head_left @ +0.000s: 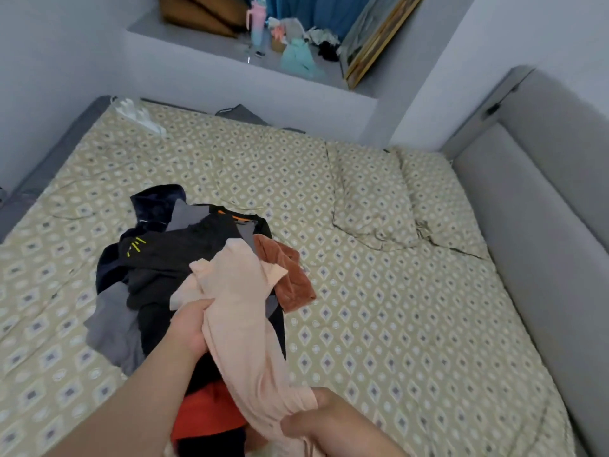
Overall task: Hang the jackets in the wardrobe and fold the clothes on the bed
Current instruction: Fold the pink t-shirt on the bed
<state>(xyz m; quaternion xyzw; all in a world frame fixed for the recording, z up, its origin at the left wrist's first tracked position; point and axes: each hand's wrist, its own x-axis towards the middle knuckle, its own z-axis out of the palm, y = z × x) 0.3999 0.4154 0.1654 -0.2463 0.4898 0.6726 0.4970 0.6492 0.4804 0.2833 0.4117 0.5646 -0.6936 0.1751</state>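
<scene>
Between the fingers (193,308): peach garment (237,291), bunched; looks limp, light.
Left hand (189,328): curled round its middle.
Right hand (316,420): clenched on its near end.
Better hold: probably shoulder seams.

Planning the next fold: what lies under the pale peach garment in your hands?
Under the pale peach garment: a black top, a rust-brown velvety piece, grey cloth and an orange-red garment. Whatever lies beneath those is covered.

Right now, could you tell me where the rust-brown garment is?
In the head view the rust-brown garment lies on the bed, at the right edge of the clothes pile, beside the peach garment.
</scene>
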